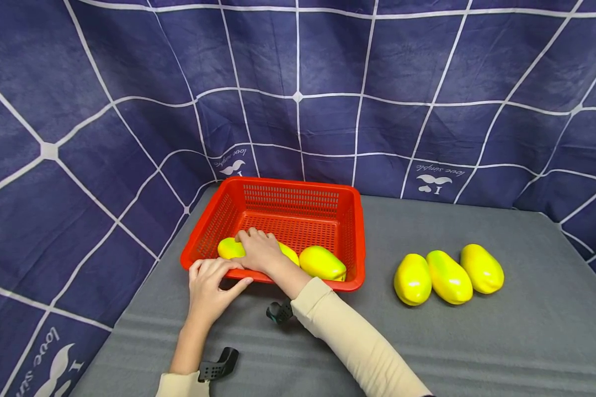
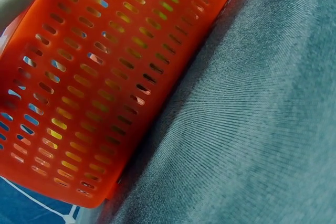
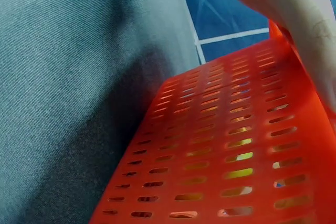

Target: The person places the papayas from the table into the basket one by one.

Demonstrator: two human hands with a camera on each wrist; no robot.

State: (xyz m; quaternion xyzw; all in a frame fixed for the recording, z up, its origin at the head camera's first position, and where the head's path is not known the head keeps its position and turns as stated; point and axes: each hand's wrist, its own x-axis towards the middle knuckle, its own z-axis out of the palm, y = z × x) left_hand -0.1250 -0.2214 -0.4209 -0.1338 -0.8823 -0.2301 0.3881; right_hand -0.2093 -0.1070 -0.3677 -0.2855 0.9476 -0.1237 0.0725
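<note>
A red plastic basket (image 1: 298,186) with slotted walls stands on the grey cloth. My left hand (image 1: 209,286) grips its near-left rim, fingers over the edge and thumb spread along the near side. Reaching across the near rim, my right hand (image 1: 262,252) holds a yellow-green mango (image 1: 228,248) at the basket's left; palm and wrist hide part of it. A second mango (image 1: 289,253) shows partly behind the right wrist, and a third mango (image 1: 323,263) lies at the near right inside. Both wrist views show mainly the basket's outer wall (image 2: 84,77).
On the cloth right of the basket lie three more mangoes, a left one (image 1: 413,279), a middle one (image 1: 449,277) and a right one (image 1: 482,269). A blue curtain (image 1: 328,66) with white lines rises behind and at the left.
</note>
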